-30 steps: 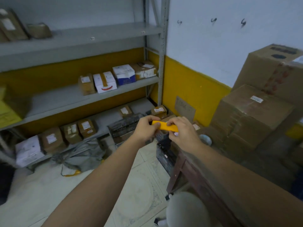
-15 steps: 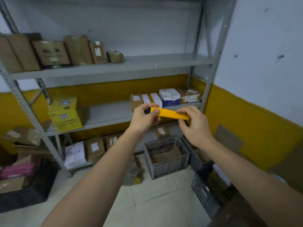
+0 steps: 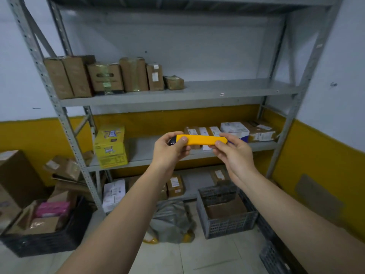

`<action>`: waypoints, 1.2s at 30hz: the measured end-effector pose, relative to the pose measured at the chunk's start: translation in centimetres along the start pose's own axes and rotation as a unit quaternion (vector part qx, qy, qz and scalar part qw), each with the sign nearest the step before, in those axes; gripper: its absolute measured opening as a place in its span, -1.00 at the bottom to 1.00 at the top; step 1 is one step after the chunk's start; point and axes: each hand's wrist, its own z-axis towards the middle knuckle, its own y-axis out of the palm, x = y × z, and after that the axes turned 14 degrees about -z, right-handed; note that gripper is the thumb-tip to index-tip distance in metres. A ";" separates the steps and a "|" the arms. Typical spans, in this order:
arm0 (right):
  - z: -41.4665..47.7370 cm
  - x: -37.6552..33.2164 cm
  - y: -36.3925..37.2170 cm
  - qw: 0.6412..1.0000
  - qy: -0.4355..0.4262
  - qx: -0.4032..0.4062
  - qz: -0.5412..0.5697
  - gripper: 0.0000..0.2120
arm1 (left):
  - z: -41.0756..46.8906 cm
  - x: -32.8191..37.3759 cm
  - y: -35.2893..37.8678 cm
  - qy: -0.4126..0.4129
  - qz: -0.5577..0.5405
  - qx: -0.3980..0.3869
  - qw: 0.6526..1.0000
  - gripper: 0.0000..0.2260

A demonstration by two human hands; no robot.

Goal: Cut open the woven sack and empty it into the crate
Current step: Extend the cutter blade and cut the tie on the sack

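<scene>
Both hands clamped on yellow utility knife (image 3: 200,140): left hand (image 3: 169,150) at black end, right hand (image 3: 234,153) at tip | grey woven sack (image 3: 171,222) slumped on floor beside grey crate (image 3: 227,224) | risk: blade sliding out toward right fingers.

- your utility knife (image 3: 200,140): orange-yellow body, black end cap.
- your crate (image 3: 227,224): grey lattice walls.
- sack (image 3: 169,220): grey, yellow trim.
- wall band (image 3: 316,155): mustard yellow.

Bare forearms, no sleeves visible

Boxes (image 3: 102,78) on grey shelves (image 3: 217,91)
</scene>
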 end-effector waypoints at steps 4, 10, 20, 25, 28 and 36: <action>3.8 0.8 1.6 1.000 0.015 -0.013 0.019 -0.71 | 4.2 -0.6 -0.8 0.005 0.016 0.015 1.000 -0.81; 12.4 1.8 2.7 0.998 0.038 -0.031 0.043 -0.81 | 11.7 -2.2 0.4 0.006 0.025 0.029 0.999 -0.84; 25.4 3.0 7.5 0.995 0.052 -0.075 0.038 -0.91 | 23.1 -3.4 1.0 0.012 0.026 0.047 0.998 -0.81; 29.2 4.5 11.5 0.995 0.060 -0.083 0.009 -0.85 | 28.0 -4.5 -0.9 0.015 0.073 0.063 0.995 -0.84; 31.5 6.8 14.1 0.995 0.054 -0.080 -0.030 -0.92 | 31.1 -5.9 -2.9 0.020 0.090 0.064 0.994 -0.82; 36.6 23.9 18.5 0.992 0.022 -0.086 -0.085 -0.91 | 38.0 -20.0 -14.0 0.037 0.060 0.091 0.993 -0.79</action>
